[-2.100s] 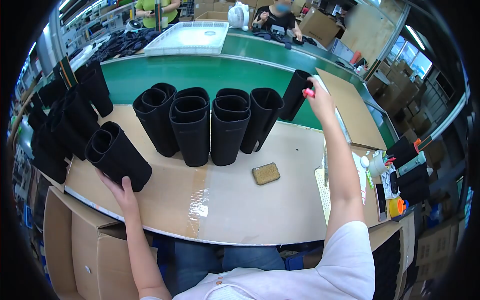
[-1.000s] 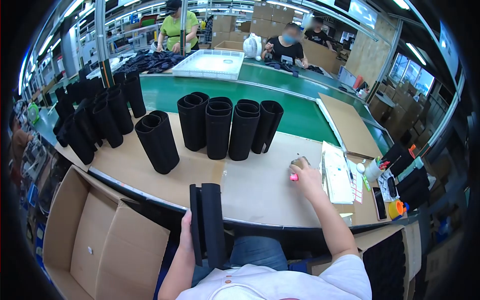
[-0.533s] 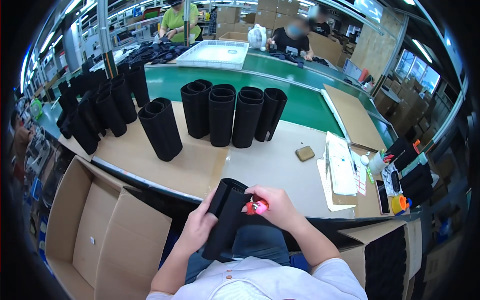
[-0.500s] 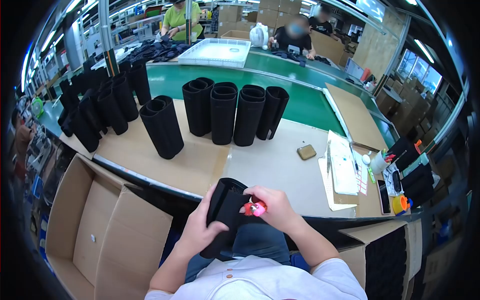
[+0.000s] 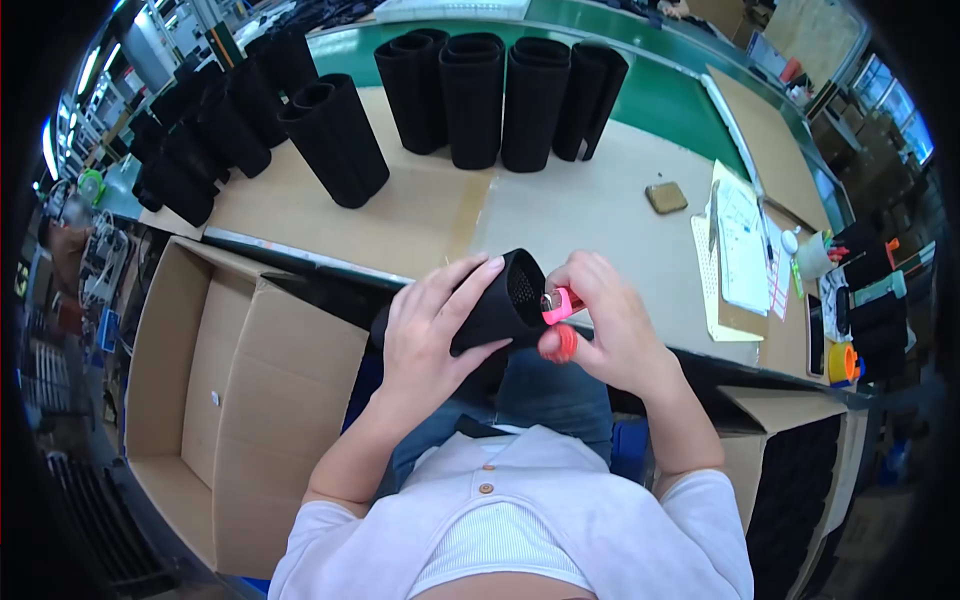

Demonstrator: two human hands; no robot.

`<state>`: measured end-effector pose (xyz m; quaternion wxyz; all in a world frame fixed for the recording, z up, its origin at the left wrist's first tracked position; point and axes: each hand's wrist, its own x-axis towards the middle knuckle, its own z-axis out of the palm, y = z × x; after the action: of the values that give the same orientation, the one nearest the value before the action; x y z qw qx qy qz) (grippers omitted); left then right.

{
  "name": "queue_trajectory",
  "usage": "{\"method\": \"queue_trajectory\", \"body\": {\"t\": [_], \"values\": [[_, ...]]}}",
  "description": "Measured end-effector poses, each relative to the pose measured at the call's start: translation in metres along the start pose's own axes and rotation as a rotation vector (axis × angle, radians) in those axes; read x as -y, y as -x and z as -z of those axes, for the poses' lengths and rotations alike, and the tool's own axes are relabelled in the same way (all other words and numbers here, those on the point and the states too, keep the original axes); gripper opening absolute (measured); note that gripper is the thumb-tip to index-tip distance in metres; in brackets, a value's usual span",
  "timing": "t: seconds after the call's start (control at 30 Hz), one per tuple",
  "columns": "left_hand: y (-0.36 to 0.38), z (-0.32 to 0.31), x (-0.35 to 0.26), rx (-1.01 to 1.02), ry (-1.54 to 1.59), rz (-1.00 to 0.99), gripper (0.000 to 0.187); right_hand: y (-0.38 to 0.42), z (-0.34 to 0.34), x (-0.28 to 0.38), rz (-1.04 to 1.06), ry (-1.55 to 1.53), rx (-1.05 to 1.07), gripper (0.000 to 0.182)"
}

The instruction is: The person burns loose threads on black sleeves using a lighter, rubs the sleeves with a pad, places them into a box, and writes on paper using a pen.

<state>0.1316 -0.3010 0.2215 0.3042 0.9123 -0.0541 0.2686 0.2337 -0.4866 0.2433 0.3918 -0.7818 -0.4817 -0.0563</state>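
Note:
My left hand (image 5: 430, 320) is wrapped round a black fabric sleeve (image 5: 497, 312), which lies tilted sideways above my lap. Its open end faces right and shows a perforated, dotted lining. In my right hand (image 5: 605, 320) is a pink lighter (image 5: 563, 304), its metal top close to the rim of that open end. A red wrap (image 5: 562, 343) covers the tip of my right thumb. Beyond my hands, several similar black sleeves (image 5: 473, 105) stand upright on the table (image 5: 570, 225), and one sleeve (image 5: 335, 140) stands apart from them on the left.
An open cardboard box (image 5: 290, 390) sits at the left, another box (image 5: 745, 450) at the right with dark contents. On the table are a brown block (image 5: 666, 197), papers (image 5: 742, 250), a phone (image 5: 815, 335) and a tape roll (image 5: 842, 362). A green surface (image 5: 660, 110) runs behind.
The sleeve has turned from nearly upright to lying sideways, its opening now to the right. My left hand has moved over its top, and the lighter is now at the rim. The view has tilted down.

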Motion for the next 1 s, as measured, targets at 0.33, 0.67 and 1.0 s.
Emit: {"method": "queue_trajectory", "body": {"t": [0.33,0.67,1.0], "values": [[-0.003,-0.003,-0.004,-0.038,-0.189,-0.064,0.074,-0.002,-0.018,-0.018,0.150,0.049,-0.032,0.030],[-0.009,-0.001,-0.004,-0.033,-0.236,-0.104,0.074,-0.001,-0.005,-0.020,0.226,0.121,0.000,0.025],[-0.004,0.001,0.002,0.077,0.552,0.303,0.071,-0.004,-0.017,-0.018,-0.110,-0.823,-0.030,0.025]]}}
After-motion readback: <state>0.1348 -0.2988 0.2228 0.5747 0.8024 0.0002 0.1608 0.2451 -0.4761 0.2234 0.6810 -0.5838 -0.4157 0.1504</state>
